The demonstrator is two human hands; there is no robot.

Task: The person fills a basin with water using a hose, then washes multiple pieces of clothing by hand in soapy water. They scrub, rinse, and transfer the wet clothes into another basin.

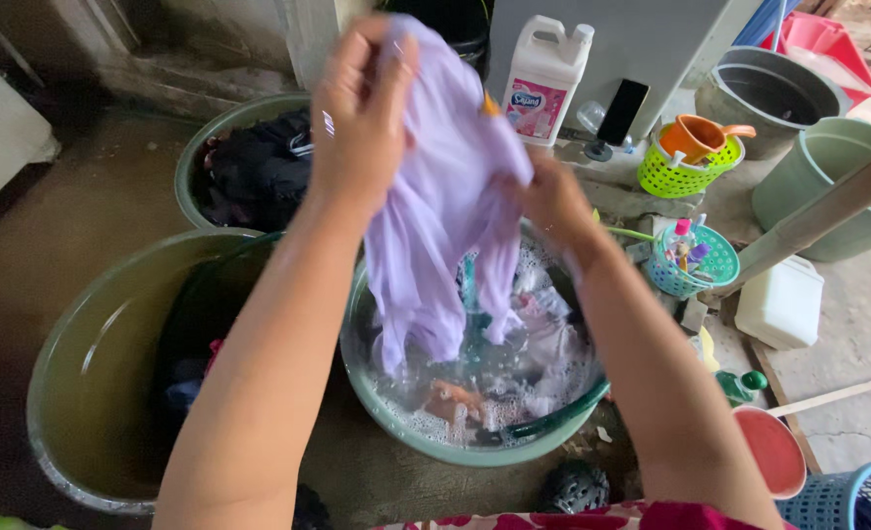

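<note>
Here, lilac shirt [440, 186] pinched up in left hand [357, 123] and right hand [553, 201], dripping back into soapy wash basin [396, 417] below.

Both hands — left hand [357, 118], right hand [551, 201] — hold a lilac garment [440, 206] above a sudsy basin [475, 447].

Lilac garment [445, 196]: wet, limp cloth. Green basin [475, 447]: smooth plastic. Floor [848, 344]: rough concrete.

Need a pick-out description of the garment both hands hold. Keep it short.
Start at the soapy basin in the middle of the floor. Directly above it, the left hand and right hand hold up a wet pale lilac garment. It alone is lifted; the other clothes lie in suds.
</note>
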